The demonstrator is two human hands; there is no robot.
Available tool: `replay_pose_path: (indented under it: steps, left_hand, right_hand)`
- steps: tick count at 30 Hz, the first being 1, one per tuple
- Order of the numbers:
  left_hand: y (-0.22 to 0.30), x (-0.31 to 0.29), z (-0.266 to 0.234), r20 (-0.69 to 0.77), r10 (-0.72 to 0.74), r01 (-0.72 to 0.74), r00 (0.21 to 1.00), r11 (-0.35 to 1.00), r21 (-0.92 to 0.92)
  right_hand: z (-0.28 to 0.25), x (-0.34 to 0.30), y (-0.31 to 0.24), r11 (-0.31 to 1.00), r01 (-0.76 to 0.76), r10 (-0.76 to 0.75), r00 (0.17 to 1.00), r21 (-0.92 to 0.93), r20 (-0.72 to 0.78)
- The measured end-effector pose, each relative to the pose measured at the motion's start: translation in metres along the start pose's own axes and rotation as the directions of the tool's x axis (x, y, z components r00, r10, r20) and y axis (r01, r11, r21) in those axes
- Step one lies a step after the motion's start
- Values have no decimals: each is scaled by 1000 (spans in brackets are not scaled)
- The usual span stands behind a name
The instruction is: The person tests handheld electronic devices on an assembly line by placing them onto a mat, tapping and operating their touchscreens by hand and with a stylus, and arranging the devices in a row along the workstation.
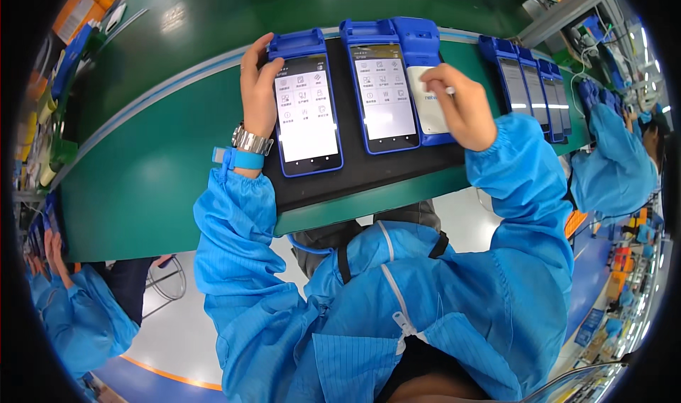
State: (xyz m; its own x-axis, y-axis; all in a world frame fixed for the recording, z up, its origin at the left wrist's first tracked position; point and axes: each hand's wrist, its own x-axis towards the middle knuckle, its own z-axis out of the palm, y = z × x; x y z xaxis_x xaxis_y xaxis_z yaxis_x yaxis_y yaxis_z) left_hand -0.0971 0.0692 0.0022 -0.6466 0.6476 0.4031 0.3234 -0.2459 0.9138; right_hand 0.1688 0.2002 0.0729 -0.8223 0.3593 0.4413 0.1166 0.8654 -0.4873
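Observation:
My left hand (259, 91) grips the upper left edge of a blue-framed handheld payment terminal (308, 130), thumb in front. Its lit screen shows a grid of icons. Right of it lies a second such terminal (386, 112) with the same kind of screen. Beside that one, a third device (429, 105) has a white lower part and a blue top. Over this white part my right hand (464, 105) is closed, fingers curled. A small pale tip shows between its fingers; what it belongs to is hidden. All three devices rest on a black mat (298, 190).
Several more blue terminals (521, 84) stand in a row at the right of the green bench (170, 155). A metal rail crosses behind the mat. Co-workers in blue smocks sit at left (85, 318) and right (613, 162).

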Motion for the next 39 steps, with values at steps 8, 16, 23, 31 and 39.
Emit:
replay_pose_path:
  steps: [8, 16, 23, 31, 39]
  left_hand:
    - [9, -9, -2, 62, 78, -82, 995, 994, 68]
    - [21, -18, 11, 114, 89, -107, 989, 980, 168]
    - [27, -14, 21, 142, 99, -132, 985, 959, 249]
    - [34, -11, 23, 121, 82, -109, 989, 966, 233]
    - [22, -7, 16, 77, 25, -25, 997, 1000, 3]
  right_hand:
    - [-5, -27, 11, 851, -233, 291, 955, -472, 54]
    - [5, 6, 16, 661, -281, 515, 844, -696, 148]
    - [6, 34, 29, 627, -257, 574, 790, -735, 214]
    - [-3, 44, 34, 648, -345, 637, 733, -679, 236]
    - [-42, 29, 68, 784, -567, 621, 724, -255, 301]
